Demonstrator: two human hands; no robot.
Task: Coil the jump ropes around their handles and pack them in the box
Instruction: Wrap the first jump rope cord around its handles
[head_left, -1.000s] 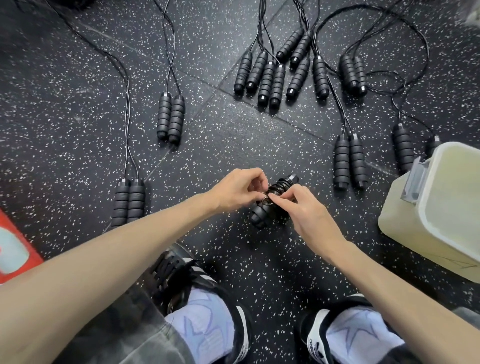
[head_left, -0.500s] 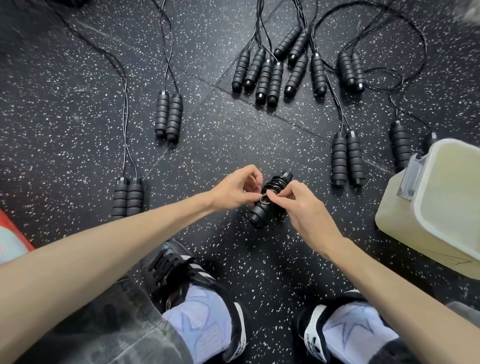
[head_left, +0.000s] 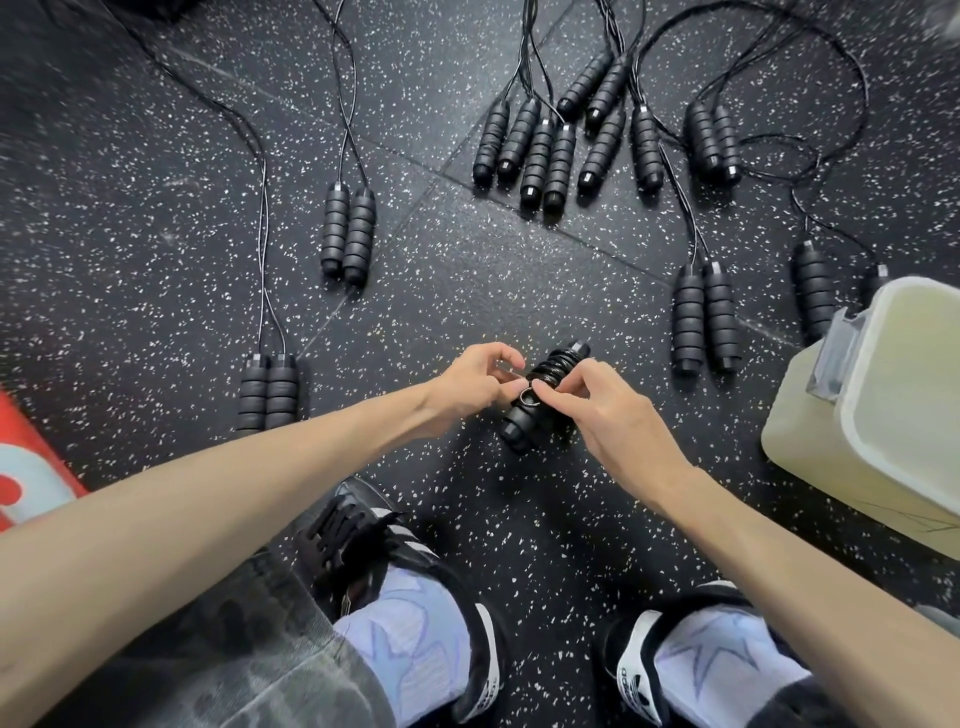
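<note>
A coiled jump rope (head_left: 540, 400), black cord wound round its paired handles, hangs just above the speckled floor between my hands. My left hand (head_left: 470, 387) pinches the cord's end on the bundle's left side. My right hand (head_left: 608, 410) pinches a small loop of cord on top of the bundle. The pale plastic box (head_left: 878, 415) stands open at the right. Several uncoiled ropes lie ahead: a handle pair at the left (head_left: 267, 392), another farther back (head_left: 347, 236), a cluster of handles (head_left: 550, 150) and a pair (head_left: 705, 317) near the box.
A red object (head_left: 31, 467) shows at the left edge. My two shoes (head_left: 395, 587) stand at the bottom of the view. Loose black cords (head_left: 260, 171) trail across the dark floor toward the back.
Both hands and the bundle stay almost in place. My fingers have shifted slightly on the cord's loop.
</note>
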